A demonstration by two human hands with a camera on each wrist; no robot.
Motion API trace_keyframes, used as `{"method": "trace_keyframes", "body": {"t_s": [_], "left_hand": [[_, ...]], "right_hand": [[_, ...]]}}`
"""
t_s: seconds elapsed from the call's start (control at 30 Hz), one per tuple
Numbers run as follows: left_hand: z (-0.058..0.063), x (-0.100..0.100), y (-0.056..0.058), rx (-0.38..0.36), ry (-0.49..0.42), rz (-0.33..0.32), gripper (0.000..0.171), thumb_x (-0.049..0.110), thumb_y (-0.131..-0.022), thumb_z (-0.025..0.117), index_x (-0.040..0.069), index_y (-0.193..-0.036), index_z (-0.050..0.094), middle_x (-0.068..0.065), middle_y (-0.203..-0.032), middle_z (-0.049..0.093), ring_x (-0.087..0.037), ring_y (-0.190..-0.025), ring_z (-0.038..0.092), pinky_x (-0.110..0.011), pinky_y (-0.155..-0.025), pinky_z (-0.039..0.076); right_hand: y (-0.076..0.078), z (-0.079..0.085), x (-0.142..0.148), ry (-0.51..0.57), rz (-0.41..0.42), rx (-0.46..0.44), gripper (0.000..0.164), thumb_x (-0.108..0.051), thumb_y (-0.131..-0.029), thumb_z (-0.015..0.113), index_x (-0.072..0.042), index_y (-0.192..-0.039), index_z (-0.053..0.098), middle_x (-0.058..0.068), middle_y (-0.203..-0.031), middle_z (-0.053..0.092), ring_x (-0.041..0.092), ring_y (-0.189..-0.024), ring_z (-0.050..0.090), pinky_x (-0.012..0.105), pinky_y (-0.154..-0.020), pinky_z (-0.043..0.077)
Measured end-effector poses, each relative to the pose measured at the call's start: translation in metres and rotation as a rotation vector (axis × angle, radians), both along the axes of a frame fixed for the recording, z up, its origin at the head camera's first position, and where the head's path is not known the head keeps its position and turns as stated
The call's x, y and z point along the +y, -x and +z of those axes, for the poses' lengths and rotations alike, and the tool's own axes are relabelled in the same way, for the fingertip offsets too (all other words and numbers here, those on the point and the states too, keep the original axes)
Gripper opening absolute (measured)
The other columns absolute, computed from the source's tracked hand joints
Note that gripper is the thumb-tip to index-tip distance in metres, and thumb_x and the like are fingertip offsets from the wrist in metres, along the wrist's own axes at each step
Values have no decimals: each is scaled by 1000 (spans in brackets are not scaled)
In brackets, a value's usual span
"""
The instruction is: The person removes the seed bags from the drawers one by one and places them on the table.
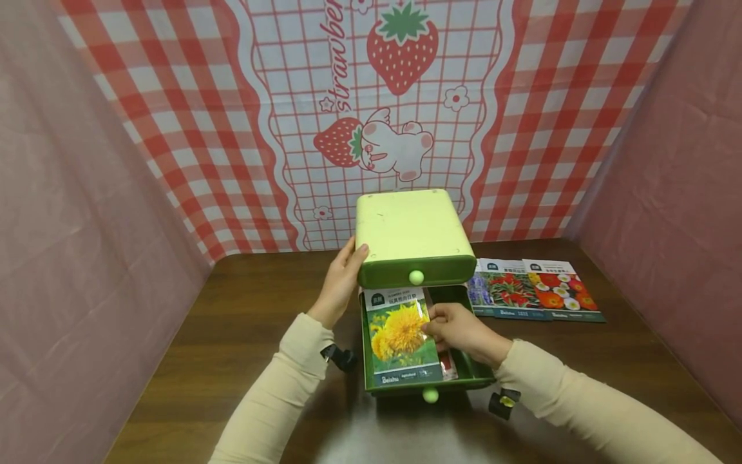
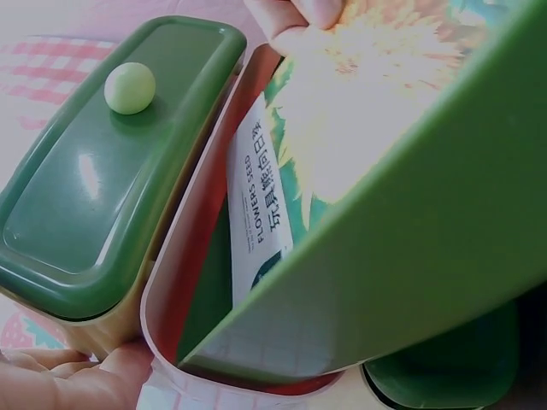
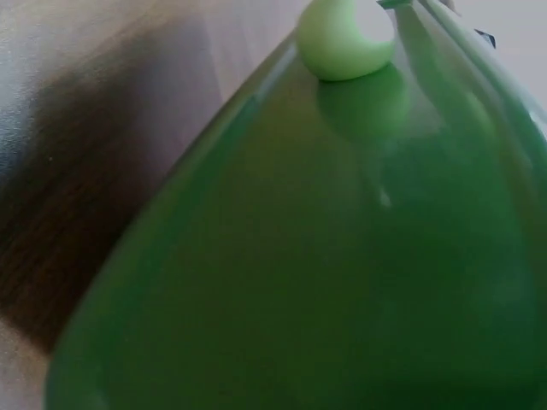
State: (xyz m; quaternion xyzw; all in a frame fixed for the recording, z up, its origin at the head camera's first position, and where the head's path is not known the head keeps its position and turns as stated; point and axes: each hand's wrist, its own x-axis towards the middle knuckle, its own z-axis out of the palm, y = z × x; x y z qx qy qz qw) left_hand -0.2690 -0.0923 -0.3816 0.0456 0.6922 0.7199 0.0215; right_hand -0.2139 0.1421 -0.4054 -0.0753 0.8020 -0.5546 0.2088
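A small drawer box [image 1: 411, 222] with a pale yellow-green body stands on the table, its lower drawer [image 1: 368, 361] pulled out toward me. My left hand [image 1: 342, 277] rests against the box's left side, thumb at the top front corner and fingers extended along the wall. Inside the drawer lies a flower seed packet [image 1: 400, 335] with a yellow bloom on it. My right hand [image 1: 464, 332] pinches that packet's right edge between thumb and fingers. Partly covered beneath it is another packet [image 1: 448, 366] with red on it. The right wrist view shows the drawer's green front [image 3: 282, 256] close up.
Several other seed packets [image 1: 565, 293] lie overlapping on the table to the right of the box. The upper drawer [image 1: 382, 274] is closed, with a round knob [image 1: 416, 278]. A checked strawberry cloth [image 1: 278, 129] hangs behind; pink curtains [image 1: 655, 161] stand at both sides.
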Motion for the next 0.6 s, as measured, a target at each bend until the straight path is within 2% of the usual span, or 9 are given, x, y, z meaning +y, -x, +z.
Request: {"method": "trace_keyframes", "body": {"t_s": [0.13, 0.23, 0.37, 0.6], "left_hand": [[1, 0, 0, -8, 11, 0, 74, 53, -98, 51, 22, -158, 20, -5, -160, 30, -23, -142, 38, -44, -120, 28], [1, 0, 0, -8, 9, -2, 74, 53, -98, 51, 22, -158, 20, -5, -161, 29, -23, -142, 38, -45, -120, 28], [1, 0, 1, -2, 4, -4, 74, 51, -98, 51, 21, -158, 20, -6, -160, 30, -24, -141, 39, -45, -120, 29], [1, 0, 1, -2, 3, 2, 73, 52, -98, 51, 22, -157, 22, -6, -159, 33, -24, -139, 42, -43, -119, 31]], "right_hand": [[2, 4, 3, 11, 5, 6, 11, -6, -97, 54, 4, -100, 56, 1, -73, 52, 12, -69, 51, 32, -66, 57], [3, 7, 6, 28, 2, -8, 10, -7, -97, 56, 0, -91, 55, 0, -69, 49, 11, -66, 48, 30, -64, 55], [2, 14, 12, 46, 3, -37, 18, -10, -97, 58, -6, -81, 52, 0, -67, 46, 11, -61, 44, 28, -60, 50], [-8, 24, 23, 43, 15, -111, 18, -18, -97, 60, -6, -84, 57, 0, -67, 47, 11, -61, 44, 27, -63, 50]]}}
